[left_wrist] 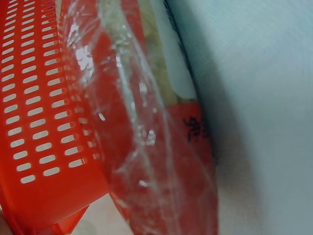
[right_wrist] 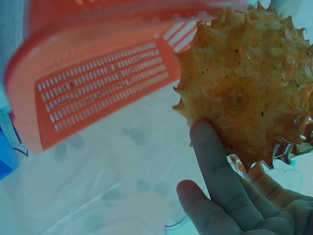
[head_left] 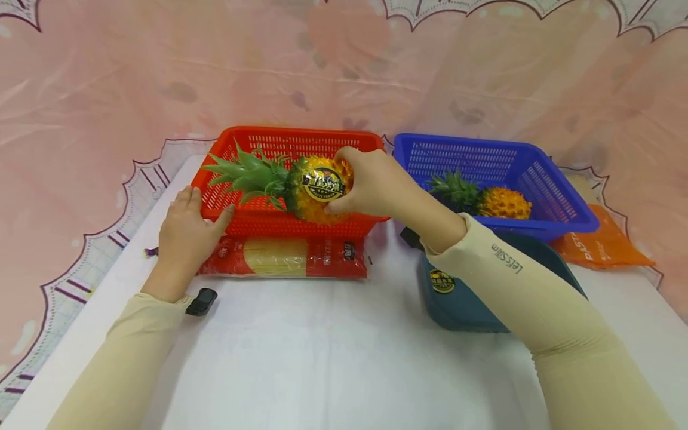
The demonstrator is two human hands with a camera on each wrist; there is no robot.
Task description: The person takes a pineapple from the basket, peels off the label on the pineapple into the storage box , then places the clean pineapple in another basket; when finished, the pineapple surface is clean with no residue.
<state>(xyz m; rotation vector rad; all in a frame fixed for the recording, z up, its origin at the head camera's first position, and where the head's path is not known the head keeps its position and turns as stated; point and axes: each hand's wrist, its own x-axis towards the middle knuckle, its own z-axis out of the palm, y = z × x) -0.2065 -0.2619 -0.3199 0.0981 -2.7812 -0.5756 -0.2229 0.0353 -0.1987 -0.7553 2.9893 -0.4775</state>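
A pineapple [head_left: 317,206] with a green crown and a black-and-gold label is held on its side by my right hand [head_left: 371,179], above the red basket [head_left: 301,230]. The crown points left. In the right wrist view, the spiky base of the pineapple [right_wrist: 239,93] faces the camera, with fingers [right_wrist: 220,171] against it. My left hand [head_left: 188,233] touches the red basket's front left corner, thumb spread from the other fingers. A red pack of dry noodles [head_left: 276,257] lies along the basket's front, partly behind the left hand; the left wrist view shows its clear wrapper close up.
A blue basket [head_left: 559,191] stands at the right with a second pineapple [head_left: 505,203] in it. Before it, partly under my right forearm, is a dark teal basin [head_left: 467,310] with a round label. An orange bag [head_left: 604,242] lies at the far right. Patterned cloth hangs behind the white table.
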